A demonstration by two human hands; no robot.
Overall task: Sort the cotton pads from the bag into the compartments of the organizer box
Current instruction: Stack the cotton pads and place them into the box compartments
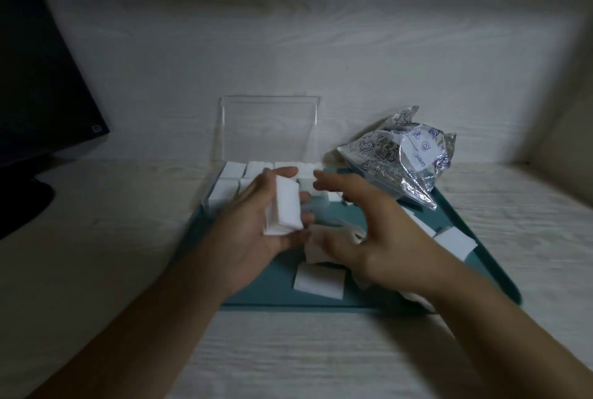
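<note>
while left hand grips pad stack over tray – right hand spread, released, near organizer box front edge.

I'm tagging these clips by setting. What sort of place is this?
Probably a home desk or workstation, dimly lit. A dark monitor stands at the left on a pale wood-grain tabletop, and a teal tray with a clear organizer box sits against a plain wall.
</note>
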